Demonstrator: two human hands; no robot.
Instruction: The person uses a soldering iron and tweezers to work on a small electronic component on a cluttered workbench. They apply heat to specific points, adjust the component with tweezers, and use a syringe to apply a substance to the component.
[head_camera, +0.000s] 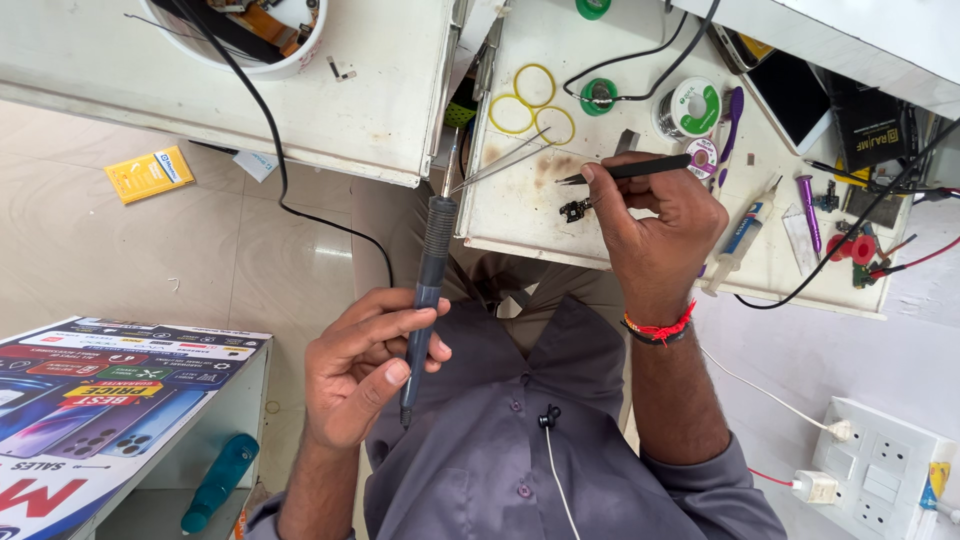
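My left hand (360, 375) grips a soldering iron (430, 275) with a blue-grey handle and black ribbed grip. Its tip points up at the gap between two white worktops. My right hand (655, 225), with a red thread band on the wrist, holds black tweezers (630, 168) pointing left. The tweezer tips hover just above a small black component (575, 210) lying on the stained white worktop (520, 225). Silver tweezers (500, 163) lie loose on the worktop between the iron's tip and the black tweezers.
Yellow rubber bands (530, 100), green rolls (598, 95), a solder spool (690, 105), a syringe (745, 235), purple tools (808, 210) and a phone (790, 95) crowd the worktop. A white bowl (250, 30) sits upper left. A socket strip (880, 470) lies lower right, a poster-covered shelf (100, 400) lower left.
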